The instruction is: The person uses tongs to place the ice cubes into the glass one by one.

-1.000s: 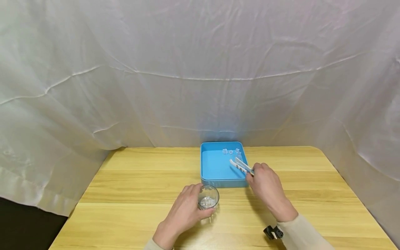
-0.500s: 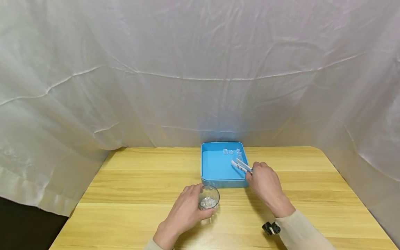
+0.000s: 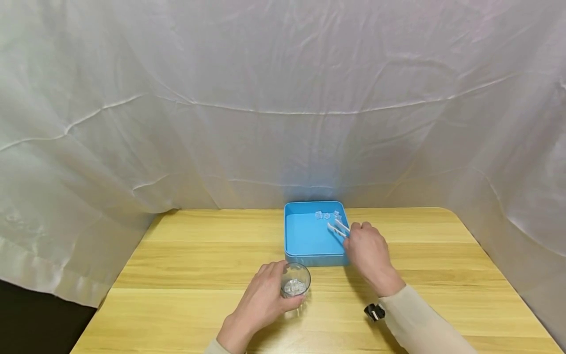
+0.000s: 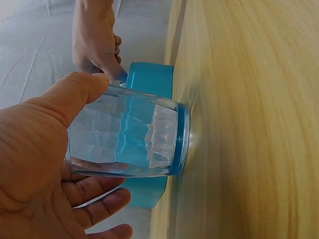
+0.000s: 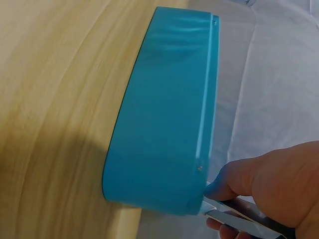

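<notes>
My left hand [image 3: 260,301] holds a clear drinking glass [image 4: 144,134] upright on the table, thumb on the near side and fingers behind. Several clear ice-like cubes [image 4: 162,135] lie in the bottom of the glass. With my right hand [image 3: 368,251] I grip a pair of tongs [image 5: 244,221], whose pale, parted tips reach over the right part of a blue square box [image 3: 309,260]. More clear cubes [image 3: 326,215] sit in that box along its back right corner, just beyond the tong tips. Nothing shows between the tips.
A light wood table [image 3: 199,255] carries the box and the glass. Pale grey cloth [image 3: 274,147] hangs behind the table and at both sides. A small black device [image 3: 375,312] is worn at my right wrist.
My right hand has moved a little left and toward the back, bringing the tong tips nearer the cubes in the back right corner. The left hand and the glass have stayed put.
</notes>
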Tool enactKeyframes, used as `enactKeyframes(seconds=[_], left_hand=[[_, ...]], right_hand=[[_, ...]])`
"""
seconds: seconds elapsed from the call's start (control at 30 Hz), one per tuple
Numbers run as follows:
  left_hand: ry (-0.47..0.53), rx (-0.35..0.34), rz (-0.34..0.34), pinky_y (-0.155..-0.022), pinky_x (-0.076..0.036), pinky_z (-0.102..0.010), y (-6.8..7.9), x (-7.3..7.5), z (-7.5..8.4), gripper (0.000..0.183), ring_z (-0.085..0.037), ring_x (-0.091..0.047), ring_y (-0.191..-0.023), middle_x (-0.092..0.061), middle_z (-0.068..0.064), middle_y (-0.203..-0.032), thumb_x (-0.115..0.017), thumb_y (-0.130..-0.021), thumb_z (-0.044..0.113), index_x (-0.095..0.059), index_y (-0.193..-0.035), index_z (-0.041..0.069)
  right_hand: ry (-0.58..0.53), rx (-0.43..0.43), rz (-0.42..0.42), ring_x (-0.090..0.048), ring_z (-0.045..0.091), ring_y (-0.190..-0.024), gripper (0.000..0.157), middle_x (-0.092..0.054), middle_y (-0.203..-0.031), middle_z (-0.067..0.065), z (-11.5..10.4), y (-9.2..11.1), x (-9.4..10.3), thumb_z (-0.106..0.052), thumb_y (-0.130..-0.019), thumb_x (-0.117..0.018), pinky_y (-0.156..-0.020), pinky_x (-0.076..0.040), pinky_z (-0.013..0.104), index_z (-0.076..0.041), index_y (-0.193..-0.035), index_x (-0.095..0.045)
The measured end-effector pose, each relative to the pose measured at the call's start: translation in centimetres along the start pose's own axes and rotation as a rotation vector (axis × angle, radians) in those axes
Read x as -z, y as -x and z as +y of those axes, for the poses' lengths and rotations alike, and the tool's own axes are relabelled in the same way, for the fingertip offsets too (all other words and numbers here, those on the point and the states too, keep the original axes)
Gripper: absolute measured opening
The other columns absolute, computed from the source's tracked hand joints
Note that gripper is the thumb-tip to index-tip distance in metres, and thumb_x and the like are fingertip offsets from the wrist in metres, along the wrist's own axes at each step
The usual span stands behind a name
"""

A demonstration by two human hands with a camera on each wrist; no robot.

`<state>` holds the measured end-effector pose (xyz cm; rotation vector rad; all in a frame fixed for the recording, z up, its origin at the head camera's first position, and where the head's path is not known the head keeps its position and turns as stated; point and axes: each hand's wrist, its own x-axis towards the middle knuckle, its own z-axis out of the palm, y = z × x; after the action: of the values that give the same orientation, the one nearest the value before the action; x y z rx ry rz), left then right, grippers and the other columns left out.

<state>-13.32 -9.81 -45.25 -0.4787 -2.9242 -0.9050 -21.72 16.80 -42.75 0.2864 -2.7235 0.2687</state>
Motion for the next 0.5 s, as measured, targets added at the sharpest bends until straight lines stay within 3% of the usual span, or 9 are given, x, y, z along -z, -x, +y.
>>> enactKeyframes(seconds=[0.17, 0.5], left_hand=[[0.001, 0.001, -0.004, -0.103, -0.054, -0.050, 0.0, 0.1, 0.1, 0.082, -0.025, -0.060, -0.122, -0.067, -0.009, -0.132, -0.088, -0.082, 0.050, -0.057, -0.143, 0.004], [-0.002, 0.000, 0.000, -0.105, -0.054, -0.050, -0.1, 0.1, 0.0, 0.082, -0.025, -0.060, -0.123, -0.067, -0.008, -0.132, -0.088, -0.082, 0.051, -0.057, -0.143, 0.005]], right_hand=[[-0.012, -0.049, -0.057, -0.047, 0.026, -0.061, 0.023, -0.050, -0.072, 0.012, 0.0, -0.6, -0.5, -0.013, -0.092, -0.071, -0.050, -0.047, 0.039, 0.006, -0.085, -0.060], [-0.020, -0.077, -0.087, -0.051, 0.027, -0.061, 0.025, -0.053, -0.071, 0.014, 0.0, -1.9, -1.1, -0.013, -0.094, -0.068, -0.055, -0.054, 0.045, 0.009, -0.084, -0.061]])
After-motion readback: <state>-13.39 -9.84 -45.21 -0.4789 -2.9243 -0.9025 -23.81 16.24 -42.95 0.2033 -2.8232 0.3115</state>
